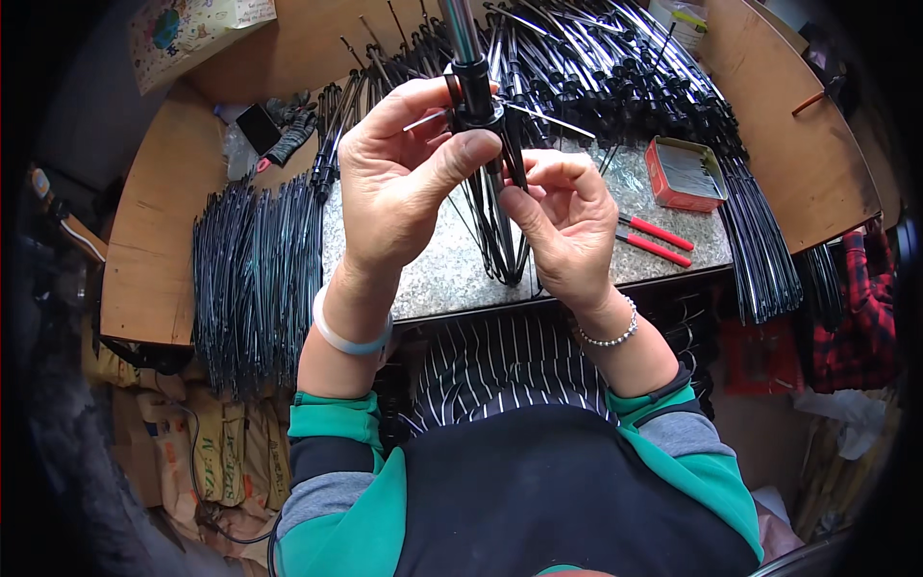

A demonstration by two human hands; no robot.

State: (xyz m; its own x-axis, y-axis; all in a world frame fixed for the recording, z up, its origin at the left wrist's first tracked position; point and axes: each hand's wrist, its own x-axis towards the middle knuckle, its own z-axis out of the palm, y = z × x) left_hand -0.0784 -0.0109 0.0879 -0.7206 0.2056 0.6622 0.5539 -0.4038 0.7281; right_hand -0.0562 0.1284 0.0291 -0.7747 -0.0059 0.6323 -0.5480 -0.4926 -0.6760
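1. A black umbrella frame (pixel 496 202) is in the middle, up in front of the person and over the counter (pixel 423 284). It leans a little. Its shiny pole goes out past the top edge of the view.
2. The left hand (pixel 399 188) grips the frame's black collar, with the thumb in front. Thin silver bits stick out on both sides there. I cannot tell if they are one piece.
3. The right hand (pixel 567 216) is curled just below, pinching the black ribs with its thumb and fingers.
4. The low end of the ribs is near the counter's front edge. I cannot tell if it touches the top.
5. Speckled gray top shows on both sides of the ribs, so there is some open room there.
6. To the right of the right hand, red-handled pliers (pixel 656 238) lie close to the front edge. Behind them is a small red box (pixel 690 201) with thin pieces in it.
7. A left bundle (pixel 258 279) of dark rods hangs over the front edge. A right bundle (pixel 764 240) hangs over too.
8. A big pile (pixel 577 58) of frames fills the back.
9. Wooden boards (pixel 149 250) stand at the sides.
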